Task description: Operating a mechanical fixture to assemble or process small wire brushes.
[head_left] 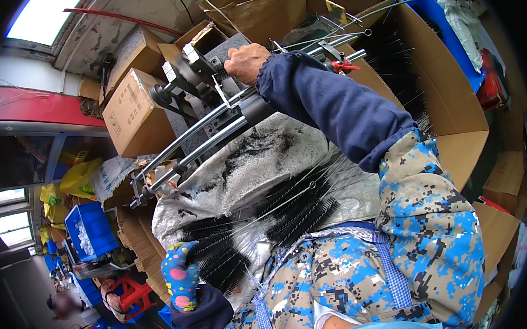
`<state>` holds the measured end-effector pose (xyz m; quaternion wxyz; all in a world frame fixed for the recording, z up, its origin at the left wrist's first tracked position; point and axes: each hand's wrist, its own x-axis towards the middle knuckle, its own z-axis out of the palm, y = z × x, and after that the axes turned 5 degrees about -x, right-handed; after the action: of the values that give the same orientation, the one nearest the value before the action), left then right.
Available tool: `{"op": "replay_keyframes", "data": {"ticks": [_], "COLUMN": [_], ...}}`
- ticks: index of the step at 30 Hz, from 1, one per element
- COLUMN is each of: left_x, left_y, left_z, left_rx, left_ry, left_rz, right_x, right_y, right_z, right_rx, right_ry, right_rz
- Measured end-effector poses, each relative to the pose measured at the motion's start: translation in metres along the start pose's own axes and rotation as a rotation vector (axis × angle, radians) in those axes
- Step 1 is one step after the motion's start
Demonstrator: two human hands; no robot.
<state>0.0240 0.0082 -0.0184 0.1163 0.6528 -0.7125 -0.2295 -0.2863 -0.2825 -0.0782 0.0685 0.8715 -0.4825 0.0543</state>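
My left hand (181,277), in a blue glove with coloured dots, is closed at the near left around the end of a black twisted-wire brush (220,245). More black wire brushes (299,204) with long bare wire stems and looped ends lie over my lap on a stained white woven sack (245,165). My bare right hand (248,63) reaches to the far side, its fingers curled against the head of a metal machine (195,78). What those fingers grip is hidden. Two steel rails (208,141) of this machine run diagonally past my right forearm.
A large open carton (451,74) with dark wire brushes stands at the right, beside a blue bin (445,33). Closed cardboard boxes (137,115) sit behind the machine. At the left are a blue crate (89,229) with white items and a red stool (136,296).
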Motion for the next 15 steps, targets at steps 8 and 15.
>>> {"op": "replay_keyframes", "data": {"ticks": [8,15], "left_x": [0.002,0.009], "left_y": [0.010,0.011], "left_z": [0.007,0.016], "left_rx": [-0.064,-0.054], "left_ry": [0.007,-0.092], "left_rz": [0.017,0.046], "right_x": [0.010,0.021], "right_y": [0.008,0.014], "right_z": [0.017,0.025], "right_rx": [0.010,0.030], "right_ry": [0.046,0.021], "right_rz": [0.001,0.016]}}
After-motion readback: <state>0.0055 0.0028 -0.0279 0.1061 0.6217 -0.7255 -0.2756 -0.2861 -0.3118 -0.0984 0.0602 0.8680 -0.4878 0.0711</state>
